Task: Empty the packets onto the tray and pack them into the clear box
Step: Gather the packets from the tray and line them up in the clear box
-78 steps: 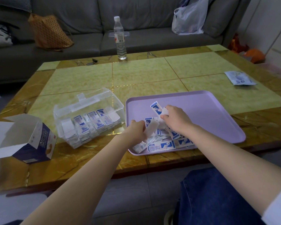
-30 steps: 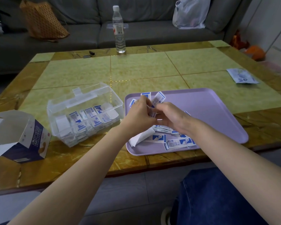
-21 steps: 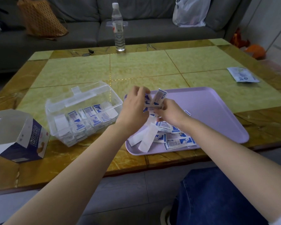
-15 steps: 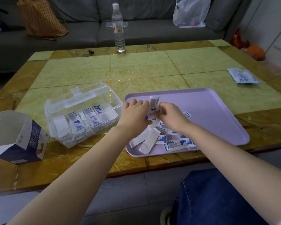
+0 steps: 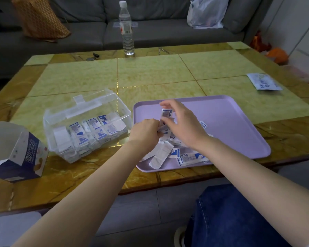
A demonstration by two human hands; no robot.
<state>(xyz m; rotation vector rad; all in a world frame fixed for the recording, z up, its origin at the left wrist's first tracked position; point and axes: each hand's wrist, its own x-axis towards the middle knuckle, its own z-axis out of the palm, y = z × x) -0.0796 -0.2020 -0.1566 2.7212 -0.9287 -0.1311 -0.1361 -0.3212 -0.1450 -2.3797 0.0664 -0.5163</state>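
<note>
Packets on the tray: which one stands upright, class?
The packet pinched in the right hand, standing on end above the pile; the others lie flat on the tray.

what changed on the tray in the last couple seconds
The left hand and right hand gathered a bundle of packets from the pile on the tray, raised it, then lowered it; they now hold it upright above the pile. The clear box, carton and bottle stayed put.

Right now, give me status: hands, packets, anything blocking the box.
Left hand grips small blue-and-white packets over lilac plastic tray. Right hand pinches one upright. Clear plastic box open, partly filled. Nothing between tray and box.
</note>
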